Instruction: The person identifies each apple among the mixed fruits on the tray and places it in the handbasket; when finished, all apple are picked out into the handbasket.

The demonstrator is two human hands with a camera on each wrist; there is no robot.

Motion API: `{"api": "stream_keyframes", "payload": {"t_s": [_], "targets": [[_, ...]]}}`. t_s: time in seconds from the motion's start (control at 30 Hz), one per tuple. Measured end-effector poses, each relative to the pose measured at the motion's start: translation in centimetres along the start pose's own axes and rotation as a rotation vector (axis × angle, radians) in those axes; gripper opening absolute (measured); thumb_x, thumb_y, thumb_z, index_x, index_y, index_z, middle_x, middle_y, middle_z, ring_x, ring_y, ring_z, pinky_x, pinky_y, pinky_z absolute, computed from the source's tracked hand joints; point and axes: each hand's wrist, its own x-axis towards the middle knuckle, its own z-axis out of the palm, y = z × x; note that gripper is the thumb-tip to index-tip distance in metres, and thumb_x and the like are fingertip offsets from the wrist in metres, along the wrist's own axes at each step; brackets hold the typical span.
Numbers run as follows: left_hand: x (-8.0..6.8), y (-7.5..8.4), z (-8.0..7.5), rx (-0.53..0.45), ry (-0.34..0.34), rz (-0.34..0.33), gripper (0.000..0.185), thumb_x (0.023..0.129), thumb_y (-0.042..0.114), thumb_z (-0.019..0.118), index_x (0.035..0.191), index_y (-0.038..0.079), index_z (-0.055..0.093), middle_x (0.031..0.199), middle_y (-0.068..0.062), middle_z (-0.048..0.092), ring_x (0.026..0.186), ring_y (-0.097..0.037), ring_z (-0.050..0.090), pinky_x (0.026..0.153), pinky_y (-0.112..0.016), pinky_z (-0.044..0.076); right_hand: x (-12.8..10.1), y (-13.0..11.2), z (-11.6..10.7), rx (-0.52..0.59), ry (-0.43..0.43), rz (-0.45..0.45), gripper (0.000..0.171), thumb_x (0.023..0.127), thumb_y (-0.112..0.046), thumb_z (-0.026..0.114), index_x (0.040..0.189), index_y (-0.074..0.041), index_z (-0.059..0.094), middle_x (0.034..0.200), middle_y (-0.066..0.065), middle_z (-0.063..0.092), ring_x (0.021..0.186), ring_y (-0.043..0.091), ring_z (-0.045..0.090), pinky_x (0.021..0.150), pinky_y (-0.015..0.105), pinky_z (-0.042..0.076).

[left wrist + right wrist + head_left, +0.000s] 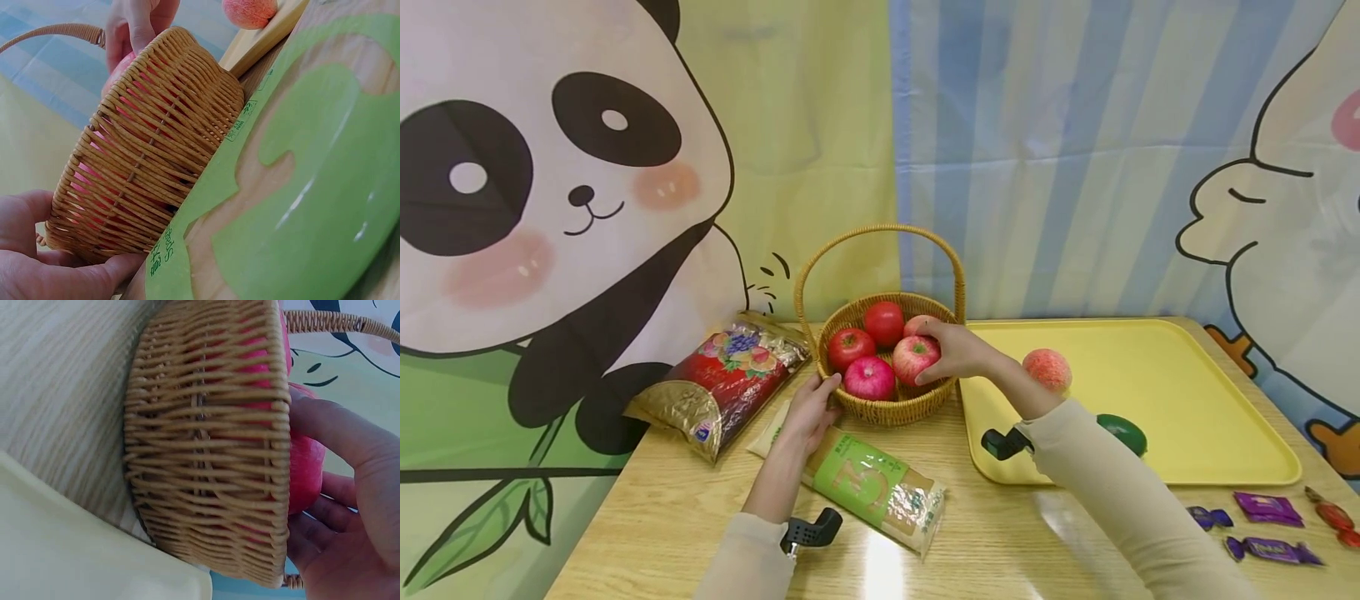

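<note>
A woven basket (895, 407) with a tall handle stands mid-table and holds several red apples. My right hand (951, 350) grips one apple (914, 358) at the basket's right side; in the right wrist view its fingers (331, 434) curl round the apple (305, 472) above the basket wall (206, 444). My left hand (811, 410) rests on the basket's left wall, thumb at the rim. In the left wrist view, the left hand (56, 272) lies at the basket (150, 150) base.
A yellow tray (1187, 392) right of the basket carries a peach (1047, 369) and a green fruit (1123, 433). A green-labelled packet (872, 487) and a red-gold bag (722, 379) lie front left. Wrapped candies (1266, 508) sit at the right edge.
</note>
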Motion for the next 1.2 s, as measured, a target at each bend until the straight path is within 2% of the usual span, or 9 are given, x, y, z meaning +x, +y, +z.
{"api": "stream_keyframes", "payload": {"t_s": [0.33, 0.53, 0.8, 0.93, 1.07, 1.2], "targets": [[0.1, 0.1, -0.1, 0.004, 0.002, -0.005, 0.059, 0.104, 0.020, 0.043, 0.155, 0.008, 0.018, 0.158, -0.019, 0.026, 0.144, -0.036, 0.030, 0.119, -0.049, 0.028, -0.1, -0.7, 0.8, -0.045, 0.019, 0.055, 0.081, 0.068, -0.031, 0.087, 0.137, -0.004, 0.052, 0.128, 0.012, 0.061, 0.115, 0.031, 0.059, 0.099, 0.046, 0.052], [0.2, 0.1, -0.3, 0.011, -0.005, 0.000, 0.058, 0.104, 0.021, 0.042, 0.155, 0.007, 0.018, 0.158, -0.019, 0.026, 0.144, -0.036, 0.030, 0.119, -0.050, 0.028, -0.1, -0.8, 1.5, -0.063, 0.051, 0.049, 0.081, 0.066, -0.030, 0.090, 0.134, -0.005, 0.055, 0.126, 0.011, 0.063, 0.114, 0.031, 0.060, 0.098, 0.046, 0.052], [0.2, 0.1, -0.3, 0.010, -0.006, 0.001, 0.058, 0.104, 0.020, 0.043, 0.155, 0.007, 0.019, 0.158, -0.019, 0.027, 0.144, -0.035, 0.030, 0.120, -0.050, 0.027, 0.0, -1.0, 1.3, -0.122, -0.029, 0.014, 0.073, 0.070, -0.036, 0.087, 0.128, -0.001, 0.058, 0.120, 0.012, 0.065, 0.113, 0.032, 0.060, 0.099, 0.045, 0.051], [0.3, 0.0, -0.1, 0.011, -0.012, -0.003, 0.058, 0.104, 0.021, 0.043, 0.155, 0.007, 0.019, 0.158, -0.018, 0.026, 0.144, -0.035, 0.029, 0.120, -0.050, 0.027, -0.3, -0.8, 0.9, -0.125, -0.048, 0.019, 0.074, 0.072, -0.038, 0.085, 0.130, -0.002, 0.057, 0.124, 0.013, 0.064, 0.116, 0.032, 0.059, 0.100, 0.046, 0.050], [0.4, 0.0, -0.1, 0.012, -0.009, -0.005, 0.059, 0.104, 0.021, 0.044, 0.155, 0.007, 0.019, 0.158, -0.018, 0.026, 0.144, -0.035, 0.030, 0.120, -0.050, 0.027, -0.5, -0.6, 0.5, -0.145, -0.021, 0.002, 0.065, 0.076, -0.038, 0.082, 0.126, -0.003, 0.061, 0.124, 0.014, 0.064, 0.115, 0.030, 0.059, 0.099, 0.044, 0.050], [0.3, 0.0, -0.2, 0.022, 0.005, -0.001, 0.059, 0.103, 0.022, 0.045, 0.155, 0.006, 0.020, 0.157, -0.017, 0.028, 0.144, -0.033, 0.030, 0.120, -0.048, 0.029, -0.7, -0.6, 0.0, -0.146, 0.039, -0.053, 0.044, 0.081, -0.030, 0.078, 0.112, -0.002, 0.066, 0.103, 0.014, 0.065, 0.093, 0.026, 0.058, 0.081, 0.038, 0.049]]}}
